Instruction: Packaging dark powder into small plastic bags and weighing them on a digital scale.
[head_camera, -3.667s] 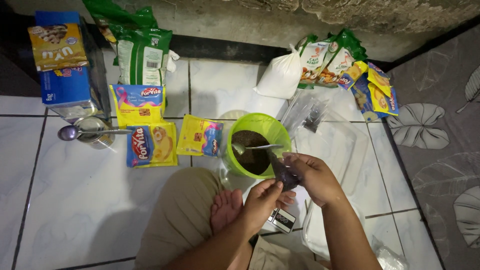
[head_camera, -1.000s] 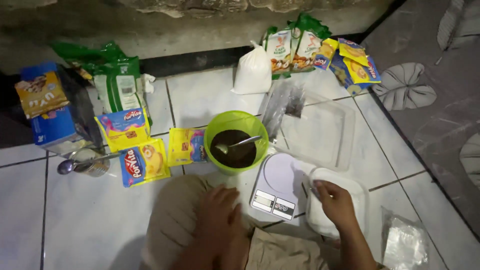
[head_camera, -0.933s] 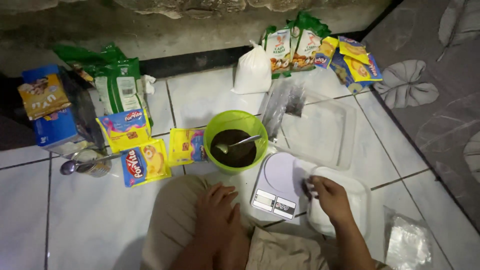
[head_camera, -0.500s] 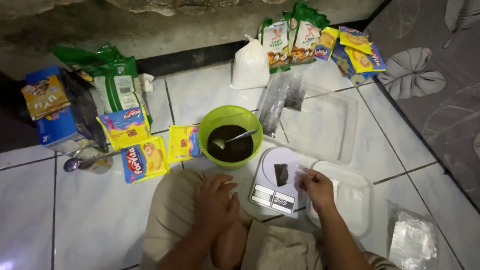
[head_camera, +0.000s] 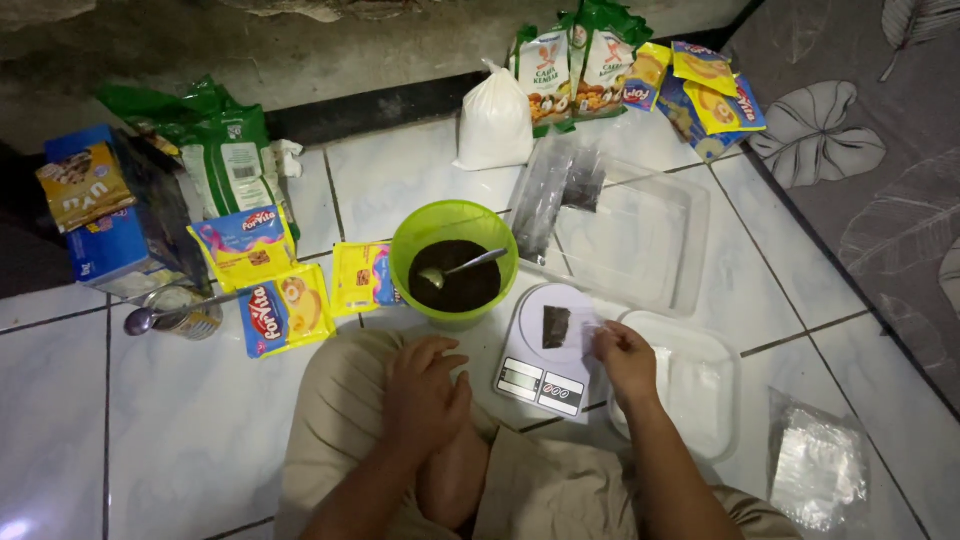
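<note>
Hands sit apart: the left hand (head_camera: 425, 385) rests loose-fingered on the knee, holding nothing, while the right hand (head_camera: 625, 352) pinches a thin clear plastic wrapper at the right rim of the white digital kitchen scale (head_camera: 552, 345) on the white tiled floor (head_camera: 200, 430). A small dark filled packet (head_camera: 556, 326) lies on the scale's round plate. Just beyond stands the green plastic bowl of dark brown mix (head_camera: 455, 262) with a metal spoon (head_camera: 462, 268). Weighing a portion seems the step in hand; next would call for lifting the packet cleanly off the plate.
</note>
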